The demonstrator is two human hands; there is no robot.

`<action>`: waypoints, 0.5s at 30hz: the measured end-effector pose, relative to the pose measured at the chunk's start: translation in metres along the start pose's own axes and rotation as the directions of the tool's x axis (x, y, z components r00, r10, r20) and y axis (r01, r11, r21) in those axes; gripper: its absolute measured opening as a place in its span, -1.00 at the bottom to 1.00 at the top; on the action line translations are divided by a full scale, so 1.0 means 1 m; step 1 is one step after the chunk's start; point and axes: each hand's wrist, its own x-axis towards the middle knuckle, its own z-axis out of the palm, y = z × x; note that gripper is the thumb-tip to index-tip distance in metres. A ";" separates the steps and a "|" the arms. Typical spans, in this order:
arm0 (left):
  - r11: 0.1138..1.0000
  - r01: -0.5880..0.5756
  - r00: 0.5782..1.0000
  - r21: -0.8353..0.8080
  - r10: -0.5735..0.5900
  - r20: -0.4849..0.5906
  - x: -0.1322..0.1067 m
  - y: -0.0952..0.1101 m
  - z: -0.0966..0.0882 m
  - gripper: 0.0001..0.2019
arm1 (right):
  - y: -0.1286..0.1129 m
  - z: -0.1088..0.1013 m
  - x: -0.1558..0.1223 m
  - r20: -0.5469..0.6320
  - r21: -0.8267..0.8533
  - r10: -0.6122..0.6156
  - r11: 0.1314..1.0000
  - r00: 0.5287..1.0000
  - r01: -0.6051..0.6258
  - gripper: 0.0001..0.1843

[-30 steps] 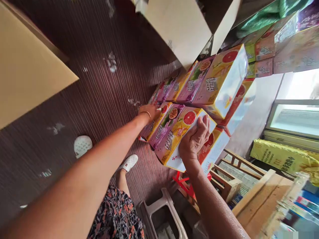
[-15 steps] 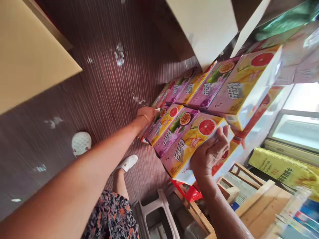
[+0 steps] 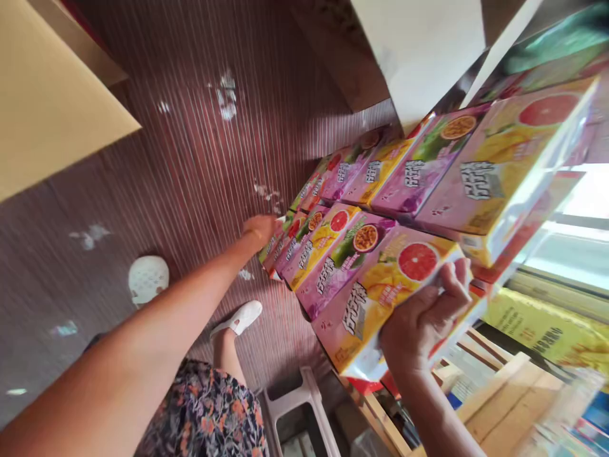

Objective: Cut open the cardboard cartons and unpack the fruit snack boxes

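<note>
A row of fruit-printed boxes [image 3: 333, 257], pink, purple, yellow and green, lies between my two hands. My left hand [image 3: 264, 230] presses the far end of the row, beside a green box; its fingers are partly hidden and a little blurred. At the near end, my right hand [image 3: 425, 314] is curled against the white side of the end box, which shows a cut grapefruit [image 3: 417, 261]. A second row of the same boxes [image 3: 413, 171] runs alongside, touching or nearly touching the first. Red-sided boxes [image 3: 504, 257] show beneath.
An open cardboard carton [image 3: 423, 57] stands behind the rows, and another cardboard piece [image 3: 57, 108] fills the upper left. Below are a grey plastic stool [image 3: 309, 393] and a wooden crate [image 3: 514, 393]. A yellow package [image 3: 537, 327] lies at right. White shoes [image 3: 148, 279] are on the striped floor.
The view has shifted, and the boxes appear larger and farther right. My left hand has moved slightly left and down, with more green boxes showing beside it. My right hand stays against the end box.
</note>
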 end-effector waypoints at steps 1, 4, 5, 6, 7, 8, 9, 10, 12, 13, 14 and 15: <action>1.000 -0.022 1.000 0.000 0.022 0.006 0.022 0.006 0.005 -0.44 | 0.000 -0.001 0.001 0.005 0.004 -0.004 1.000 1.000 0.004 -0.64; 0.998 -0.068 0.995 -0.002 0.068 0.076 0.044 0.010 0.042 -0.43 | 0.000 -0.002 0.002 0.016 0.018 -0.033 0.999 0.999 0.033 -0.66; 0.998 -0.069 0.991 0.002 0.068 0.114 0.033 0.003 0.057 -0.44 | 0.000 -0.001 0.003 0.020 0.014 -0.039 0.999 0.999 0.039 -0.66; 0.998 -0.062 0.987 0.009 0.060 0.152 0.016 -0.006 0.071 -0.45 | -0.001 -0.001 0.003 0.028 0.005 -0.033 0.999 0.999 0.033 -0.67; 0.998 -0.053 0.977 0.018 0.048 0.207 -0.004 -0.017 0.082 -0.52 | -0.002 -0.001 0.003 0.033 -0.004 -0.016 1.000 0.999 0.016 -0.67; 0.998 -0.057 0.971 0.022 0.050 0.232 -0.025 -0.030 0.089 -0.58 | -0.003 -0.001 0.003 0.041 -0.013 0.008 1.000 0.999 -0.008 -0.67; 0.998 -0.054 0.966 0.027 0.045 0.256 -0.042 -0.041 0.092 -0.63 | -0.004 -0.001 0.003 0.044 -0.013 0.034 0.999 0.998 -0.033 -0.66; 0.998 -0.045 0.964 0.039 0.034 0.263 -0.053 -0.051 0.091 -0.64 | -0.004 -0.001 0.002 0.044 -0.003 0.056 0.998 0.997 -0.056 -0.66; 0.998 -0.010 0.976 0.065 -0.004 0.218 -0.051 -0.060 0.077 -0.55 | -0.006 -0.001 0.002 0.038 0.029 0.065 0.997 0.997 -0.066 -0.66; 0.997 0.009 0.984 0.075 -0.022 0.174 -0.037 -0.058 0.067 -0.48 | -0.006 -0.001 0.003 0.035 0.036 0.056 0.998 0.998 -0.057 -0.66; 0.997 0.025 0.992 0.079 -0.034 0.124 -0.018 -0.054 0.056 -0.42 | -0.006 -0.001 0.003 0.032 0.036 0.039 0.999 0.999 -0.040 -0.66; 0.997 0.032 0.996 0.076 -0.038 0.077 0.004 -0.046 0.047 -0.40 | -0.006 -0.002 0.003 0.033 0.033 0.019 0.999 0.999 -0.020 -0.66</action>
